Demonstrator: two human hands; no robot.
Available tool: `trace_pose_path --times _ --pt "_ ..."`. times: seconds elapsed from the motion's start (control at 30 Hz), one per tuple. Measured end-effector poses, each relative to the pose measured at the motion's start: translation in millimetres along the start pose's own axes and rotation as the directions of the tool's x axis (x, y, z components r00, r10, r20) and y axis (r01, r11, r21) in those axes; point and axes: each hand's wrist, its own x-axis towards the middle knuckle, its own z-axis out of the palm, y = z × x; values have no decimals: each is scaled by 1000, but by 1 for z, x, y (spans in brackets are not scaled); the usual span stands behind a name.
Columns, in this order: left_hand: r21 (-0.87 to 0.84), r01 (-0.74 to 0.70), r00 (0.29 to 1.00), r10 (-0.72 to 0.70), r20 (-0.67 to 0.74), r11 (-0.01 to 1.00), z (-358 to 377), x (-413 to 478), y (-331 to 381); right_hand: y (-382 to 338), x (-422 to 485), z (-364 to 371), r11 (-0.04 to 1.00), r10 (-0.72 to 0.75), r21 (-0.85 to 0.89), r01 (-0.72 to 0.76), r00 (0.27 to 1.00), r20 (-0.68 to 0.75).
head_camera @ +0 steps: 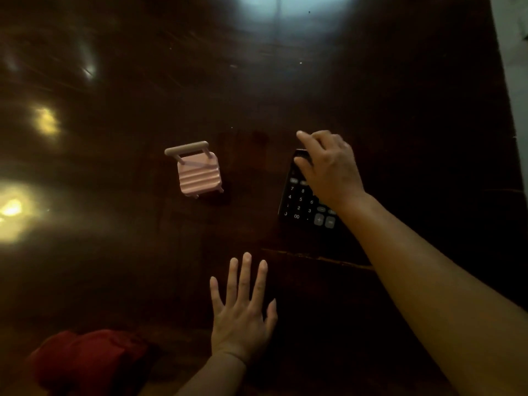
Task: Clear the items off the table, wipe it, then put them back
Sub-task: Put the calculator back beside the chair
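Observation:
A black calculator lies on the dark glossy wooden table, right of centre. My right hand covers its top end, with the thumb and fingers curled around its upper edge. A small pink toy suitcase with a beige handle lies flat near the middle. My left hand hovers flat with its fingers spread above the near part of the table, holding nothing. A red cloth lies bunched at the near left corner.
Light glare spots reflect off the table at the left and far centre. The table's right edge runs along a pale wall or floor. A crack line crosses the tabletop below the calculator.

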Motion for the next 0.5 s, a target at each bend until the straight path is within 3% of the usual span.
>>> trace_pose_path --times 0.1,0.2,0.3,0.5 --pt "8 5 1000 -5 -12 1000 0 -1 0 0 -42 -24 991 127 52 -125 991 -47" --pt "6 6 1000 -6 -19 1000 0 -2 1 5 -104 -49 946 322 37 -322 947 21" --pt "12 19 1000 -19 -18 1000 0 -2 2 5 -179 -69 857 515 -18 -515 855 66" --pt "1 45 999 -45 -19 999 0 -3 3 31 -294 -104 627 771 -168 -760 636 -1"
